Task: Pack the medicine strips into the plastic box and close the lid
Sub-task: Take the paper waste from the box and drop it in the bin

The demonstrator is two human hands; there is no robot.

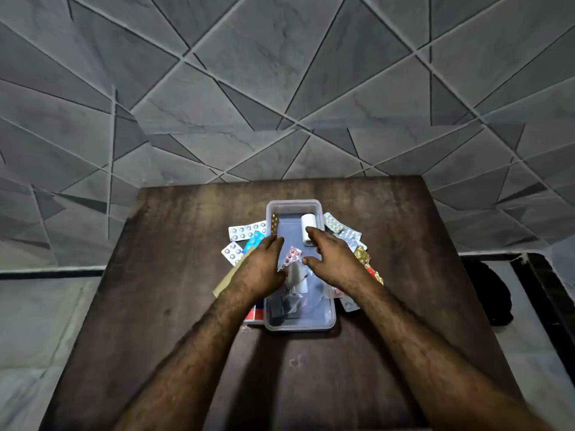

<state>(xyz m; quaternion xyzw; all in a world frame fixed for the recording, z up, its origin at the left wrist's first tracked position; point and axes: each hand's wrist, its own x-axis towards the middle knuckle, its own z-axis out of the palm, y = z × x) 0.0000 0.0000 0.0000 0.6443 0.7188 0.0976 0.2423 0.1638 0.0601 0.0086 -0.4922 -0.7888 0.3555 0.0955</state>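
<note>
Packing is only partly underway by the look of it: the clear plastic box (300,325) sits mid-table on the dark wooden table (174,244) with most of the medicine strips fanned out around it, not in it. The left hand (259,269) is over the box's left wall, fingers closed around what looks like a pink strip (292,255), though I honestly can't tell if it's truly pinched or just touched. The right hand (331,259) hovers open over the right side, fingers spread, gripping nothing that I can see. If it were me I'd lay that pink one flat on the bottom, then feed in the silver strips (245,231) on the left and the ones on the right (334,222) in neat layers (flat stacking beats dumping, or the lid won't seat). A gold-ish strip (274,223) already leans against the left inner wall, and a white roll (308,223) sits at the far end, eating space. Hard bits: the near half of the box holds some clear or dark wrapper stuff I can't identify, both forearms cover strips on either side, and I can't spot the lid anywhere for sure.
</note>
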